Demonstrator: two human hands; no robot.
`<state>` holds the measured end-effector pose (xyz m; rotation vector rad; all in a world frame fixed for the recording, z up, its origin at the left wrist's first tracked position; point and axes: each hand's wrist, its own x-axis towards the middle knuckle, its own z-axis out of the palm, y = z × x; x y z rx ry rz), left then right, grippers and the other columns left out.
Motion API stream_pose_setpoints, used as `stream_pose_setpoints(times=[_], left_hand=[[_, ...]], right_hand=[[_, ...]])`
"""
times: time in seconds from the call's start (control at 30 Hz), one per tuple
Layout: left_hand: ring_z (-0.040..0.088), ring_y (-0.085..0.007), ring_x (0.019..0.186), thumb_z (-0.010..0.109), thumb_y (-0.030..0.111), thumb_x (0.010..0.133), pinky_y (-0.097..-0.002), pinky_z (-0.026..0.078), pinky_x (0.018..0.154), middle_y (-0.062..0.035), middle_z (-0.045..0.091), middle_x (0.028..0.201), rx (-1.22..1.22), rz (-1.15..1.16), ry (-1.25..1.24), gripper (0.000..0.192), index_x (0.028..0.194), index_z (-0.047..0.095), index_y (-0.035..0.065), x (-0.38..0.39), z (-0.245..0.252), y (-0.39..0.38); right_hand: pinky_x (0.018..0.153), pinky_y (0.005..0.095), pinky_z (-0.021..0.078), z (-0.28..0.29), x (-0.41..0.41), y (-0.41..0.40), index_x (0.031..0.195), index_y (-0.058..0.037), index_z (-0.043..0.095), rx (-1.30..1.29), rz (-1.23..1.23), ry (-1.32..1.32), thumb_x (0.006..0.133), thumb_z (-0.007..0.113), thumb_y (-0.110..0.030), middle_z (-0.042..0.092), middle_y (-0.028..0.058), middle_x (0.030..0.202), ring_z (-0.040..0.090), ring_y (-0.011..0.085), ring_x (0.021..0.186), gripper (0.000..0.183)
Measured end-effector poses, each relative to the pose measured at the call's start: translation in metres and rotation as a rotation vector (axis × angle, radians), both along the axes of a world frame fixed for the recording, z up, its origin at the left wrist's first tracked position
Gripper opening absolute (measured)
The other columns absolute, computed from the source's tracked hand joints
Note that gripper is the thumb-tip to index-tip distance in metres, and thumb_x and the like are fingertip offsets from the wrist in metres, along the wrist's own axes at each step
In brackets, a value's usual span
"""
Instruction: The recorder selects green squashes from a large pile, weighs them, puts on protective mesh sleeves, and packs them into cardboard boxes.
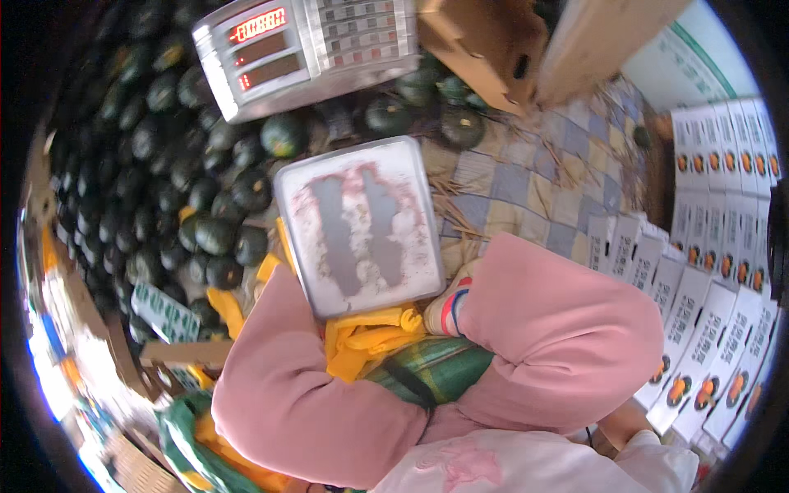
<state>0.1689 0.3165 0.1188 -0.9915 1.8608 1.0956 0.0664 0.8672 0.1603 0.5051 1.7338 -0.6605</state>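
Observation:
Neither hand can be made out; at the lower right only part of my bare right arm shows beside a white sleeve. Between my bent knees in pink trousers lies the pale, scuffed pan of a weighing scale, with nothing on it. Beyond it stands the silver scale's display and keypad unit, its red digits lit. Yellow cloth or plastic strips lie against the pan's near edge, above a green woven sack under me.
Dark green squashes are heaped on the left. An open cardboard box stands ahead, beside a checkered floor cover. White printed cartons are stacked on the right. A green bag with orange contents sits at the lower left.

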Motion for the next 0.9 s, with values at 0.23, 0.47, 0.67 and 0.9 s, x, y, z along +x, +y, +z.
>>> stream_pose_setpoints(times=[0.23,0.47,0.67,0.9], left_hand=[[0.064,-0.0163,0.086,0.063,0.02,0.085,-0.0323,0.05,0.076,-0.01,0.067,0.101,-0.136,0.198,0.192,0.031,0.114,0.062,0.0079,0.123,0.029,-0.002],[0.067,-0.0207,0.084,0.061,0.02,0.084,-0.0332,0.051,0.076,-0.0136,0.068,0.094,-0.669,0.065,0.495,0.027,0.106,0.066,0.0051,0.083,0.099,-0.154],[0.063,-0.0345,0.095,0.066,0.026,0.074,-0.0391,0.049,0.087,-0.0215,0.065,0.102,-0.862,-0.085,0.54,0.044,0.109,0.062,-0.0002,-0.079,0.014,-0.231],[0.041,-0.0371,0.126,0.073,0.027,0.068,-0.0409,0.04,0.102,-0.0214,0.041,0.137,-0.898,-0.094,0.215,0.074,0.13,0.043,-0.0009,-0.123,-0.118,-0.237]], right_hand=[[0.085,0.0395,0.05,-0.101,-0.118,-0.007,0.136,-0.0047,0.039,-0.203,0.362,0.438,0.086,0.062,-0.018,0.055,0.0181,0.124,0.057,0.0281,0.109,0.057],[0.081,0.0363,0.0504,-0.118,-0.29,-0.097,0.125,-0.0015,0.049,-0.297,0.594,0.946,0.085,0.061,-0.016,0.061,0.0179,0.116,0.061,0.0271,0.103,0.044],[0.086,0.0361,0.0447,-0.053,-0.391,-0.149,0.123,-0.0027,0.05,-0.163,0.465,1.254,0.084,0.062,-0.015,0.056,0.0157,0.111,0.055,0.0272,0.101,0.043],[0.096,0.0413,0.0409,-0.094,-0.474,-0.247,0.135,-0.0029,0.039,-0.047,0.59,1.566,0.086,0.062,-0.023,0.053,0.0217,0.127,0.051,0.0382,0.116,0.058]])
